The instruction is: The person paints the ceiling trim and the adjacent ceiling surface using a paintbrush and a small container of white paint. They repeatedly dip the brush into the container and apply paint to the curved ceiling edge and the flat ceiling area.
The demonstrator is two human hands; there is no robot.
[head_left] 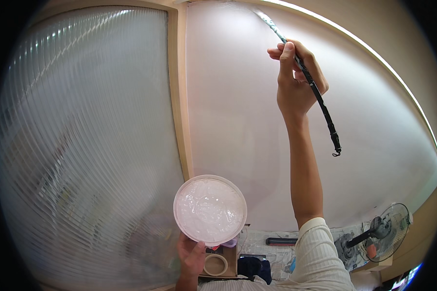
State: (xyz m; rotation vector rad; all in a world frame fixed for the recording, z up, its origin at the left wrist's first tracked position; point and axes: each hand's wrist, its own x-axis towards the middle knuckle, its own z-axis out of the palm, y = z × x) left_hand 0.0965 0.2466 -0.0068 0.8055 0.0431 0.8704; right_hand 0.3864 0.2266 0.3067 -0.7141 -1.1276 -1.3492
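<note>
Black slim brush [315,92], tip seemingly paint-whitened.

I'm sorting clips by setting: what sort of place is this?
Probably a room indoors being painted. The right hand holds a paintbrush up to a pale wall, the left hand holds a dish of white paint, and newspaper covers the floor.

Bare white wall [238,121] open ahead, wooden frame [179,97] and ribbed glass panel [82,145] leftward, fan [386,233] low right

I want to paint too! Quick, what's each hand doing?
Left hand: closed, holding the white paint dish.
Right hand: closed, holding the black brush up by the wall.
</note>
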